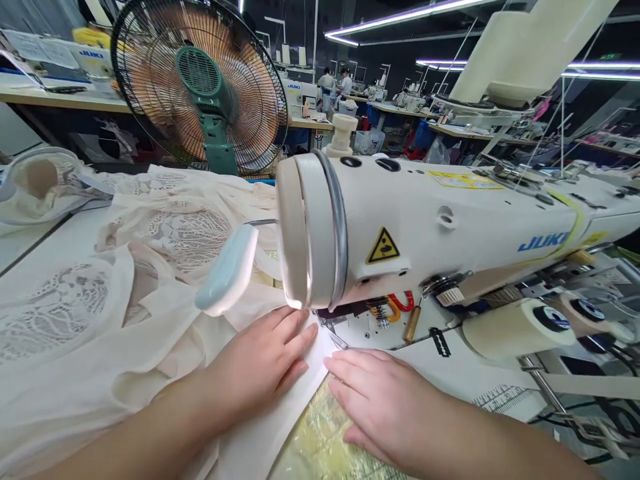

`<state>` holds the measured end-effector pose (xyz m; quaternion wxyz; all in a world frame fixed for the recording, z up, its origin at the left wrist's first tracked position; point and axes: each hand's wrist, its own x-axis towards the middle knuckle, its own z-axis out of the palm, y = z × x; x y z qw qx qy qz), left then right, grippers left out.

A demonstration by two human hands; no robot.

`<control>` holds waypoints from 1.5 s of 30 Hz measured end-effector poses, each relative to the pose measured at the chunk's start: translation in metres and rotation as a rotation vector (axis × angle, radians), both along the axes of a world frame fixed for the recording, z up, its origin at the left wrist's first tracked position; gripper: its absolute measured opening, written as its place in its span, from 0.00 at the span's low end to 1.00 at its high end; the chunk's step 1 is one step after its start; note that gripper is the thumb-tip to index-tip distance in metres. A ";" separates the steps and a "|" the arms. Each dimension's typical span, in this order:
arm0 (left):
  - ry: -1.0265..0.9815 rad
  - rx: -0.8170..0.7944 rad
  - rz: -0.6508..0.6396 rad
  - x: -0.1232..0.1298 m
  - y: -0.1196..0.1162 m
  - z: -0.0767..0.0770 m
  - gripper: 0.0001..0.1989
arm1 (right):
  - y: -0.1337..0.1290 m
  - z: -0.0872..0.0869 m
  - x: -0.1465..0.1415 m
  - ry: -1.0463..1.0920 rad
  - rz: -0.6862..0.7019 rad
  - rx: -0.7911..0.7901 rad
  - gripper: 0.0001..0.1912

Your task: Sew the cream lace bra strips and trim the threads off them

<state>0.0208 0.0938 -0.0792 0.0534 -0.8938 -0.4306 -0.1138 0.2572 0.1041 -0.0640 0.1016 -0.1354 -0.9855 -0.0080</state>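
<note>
My left hand (267, 357) lies with its fingers spread on cream fabric (290, 420), just left of the needle area under the sewing machine head (320, 230). Facing it from the right, my right hand (375, 400) rests with fingers stretched out, its fingertips on the fabric's right edge. A small metal tool or machine part (336, 339) shows between the two hands; what it is exactly I cannot make out. More cream cloth with lace panels (187, 233) is heaped on the left of the table. The needle itself is hidden behind the machine head.
A pale lamp (229, 270) juts left of the machine head. Right of my hands are a wooden-handled tool (413, 323), a black blade (440, 342) and thread cones (517, 330). A large fan (200, 87) stands behind. Two people sit far off.
</note>
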 end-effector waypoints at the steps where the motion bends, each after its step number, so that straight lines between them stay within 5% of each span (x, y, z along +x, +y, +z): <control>1: 0.000 0.000 0.005 0.000 0.000 0.000 0.16 | 0.000 -0.001 0.000 -0.001 -0.002 -0.002 0.20; 15: 0.077 0.035 -0.061 -0.007 0.019 0.010 0.18 | 0.003 0.003 -0.002 -0.103 -0.032 -0.109 0.17; 20: -0.049 -0.058 0.003 0.019 -0.012 0.030 0.15 | 0.002 -0.005 -0.002 -0.041 -0.036 -0.086 0.18; 24: 0.063 0.058 -0.013 0.028 -0.041 0.014 0.18 | 0.000 -0.010 -0.003 0.017 -0.043 -0.078 0.21; 28: 0.117 0.075 -0.049 0.015 -0.041 -0.004 0.21 | 0.000 -0.006 -0.003 -0.009 -0.039 -0.122 0.20; 45: -0.008 0.040 -0.217 -0.012 -0.008 0.002 0.18 | 0.005 -0.006 -0.004 -0.023 -0.048 -0.182 0.21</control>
